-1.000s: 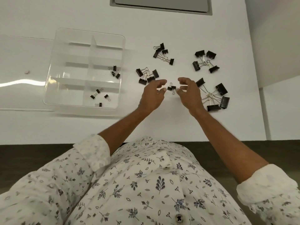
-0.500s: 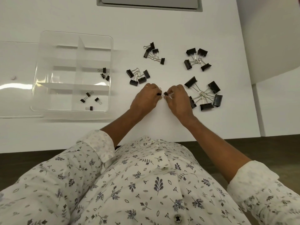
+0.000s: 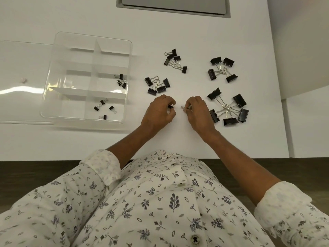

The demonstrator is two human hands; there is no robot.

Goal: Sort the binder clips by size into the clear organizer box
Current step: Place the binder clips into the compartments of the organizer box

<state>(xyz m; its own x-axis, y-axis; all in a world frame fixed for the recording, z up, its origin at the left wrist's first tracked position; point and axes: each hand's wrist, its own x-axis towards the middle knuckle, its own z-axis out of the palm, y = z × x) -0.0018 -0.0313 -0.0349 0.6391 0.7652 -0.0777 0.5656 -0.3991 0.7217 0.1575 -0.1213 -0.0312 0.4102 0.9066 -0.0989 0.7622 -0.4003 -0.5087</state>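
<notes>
My left hand (image 3: 160,111) pinches a small black binder clip (image 3: 170,106) just above the white table. My right hand (image 3: 197,111) pinches another small clip by its wire handle (image 3: 183,107); its black body is hidden in the fingers. The two hands are a short gap apart. The clear organizer box (image 3: 53,97) lies to the left. Several tiny clips (image 3: 103,109) lie in its near right compartment and a few small clips (image 3: 121,81) in the compartment behind that.
Four clusters of black clips lie on the table: medium-small (image 3: 157,85), small-medium (image 3: 175,60), medium (image 3: 222,69) and large (image 3: 228,109) beside my right hand. The clear lid (image 3: 16,90) lies left of the box. A grey panel (image 3: 173,5) sits at the far edge.
The joined small clips came apart: each hand now holds one, and the hands have moved a little apart. One second ago both hands were open around the pair.
</notes>
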